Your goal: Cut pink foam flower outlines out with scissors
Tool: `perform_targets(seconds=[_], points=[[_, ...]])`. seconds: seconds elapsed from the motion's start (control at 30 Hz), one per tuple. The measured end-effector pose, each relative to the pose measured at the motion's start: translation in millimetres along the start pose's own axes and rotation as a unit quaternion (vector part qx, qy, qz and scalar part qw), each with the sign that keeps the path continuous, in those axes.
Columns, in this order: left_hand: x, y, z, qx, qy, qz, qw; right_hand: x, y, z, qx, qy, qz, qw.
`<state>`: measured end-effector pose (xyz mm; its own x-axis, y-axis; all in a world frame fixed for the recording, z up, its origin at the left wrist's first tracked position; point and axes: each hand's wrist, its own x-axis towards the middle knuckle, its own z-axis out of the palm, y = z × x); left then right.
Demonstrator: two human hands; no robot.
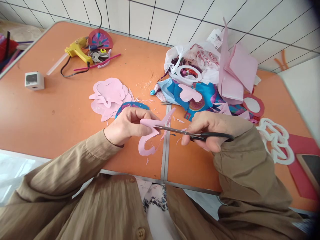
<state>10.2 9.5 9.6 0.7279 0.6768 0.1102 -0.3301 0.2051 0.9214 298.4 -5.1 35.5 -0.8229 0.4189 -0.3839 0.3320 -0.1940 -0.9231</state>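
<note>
The left hand [127,125] pinches a strip of pink paper [150,135] between thumb and curled fingers, over the near edge of the desk [57,113]. The right hand [207,128] is closed around the black handles of the scissors [192,134], whose blades run left into the pink paper; the handle loops are mostly hidden by the fingers, and how far the blades gape is hard to make out.

A blue patterned piece [125,107] is largely covered by the left hand. Behind it, toward the middle of the desk, lies a stack of pink cutouts [108,96]. The white plastic bag [192,58] near the far edge carries red print too blurred to read; a paper tag beside it is equally illegible. A folded pink sheet [235,73] leans against the bag.

Near the far left corner sit a yellow glue gun [76,50] and keys [97,56]; a small white box [34,80] stands by the left edge. A white cutout [276,138] lies near the right edge, where a dark object is cut off by the frame. The left half of the desk has open room between box and cutouts.
</note>
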Motion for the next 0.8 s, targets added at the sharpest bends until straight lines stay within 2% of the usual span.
perform_targets(seconds=[0.1, 0.33, 0.47, 0.8], points=[[0.1, 0.2, 0.3, -0.005, 0.007, -0.01, 1.0, -1.1, 0.6, 0.1, 0.001, 0.008, 0.038, 0.999], [-0.7, 3.4, 3.4, -0.008, 0.043, -0.073, 0.996, -4.9, -4.4, 7.9, -0.029, 0.054, 0.027, 0.998], [0.1, 4.4, 3.7, -0.004, 0.055, -0.103, 0.993, -6.6, -5.7, 6.2, -0.045, 0.039, 0.059, 0.996], [1.2, 6.8, 4.0, 0.024, 0.064, -0.117, 0.991, -9.6, -2.5, 5.2, -0.058, 0.064, 0.125, 0.988]])
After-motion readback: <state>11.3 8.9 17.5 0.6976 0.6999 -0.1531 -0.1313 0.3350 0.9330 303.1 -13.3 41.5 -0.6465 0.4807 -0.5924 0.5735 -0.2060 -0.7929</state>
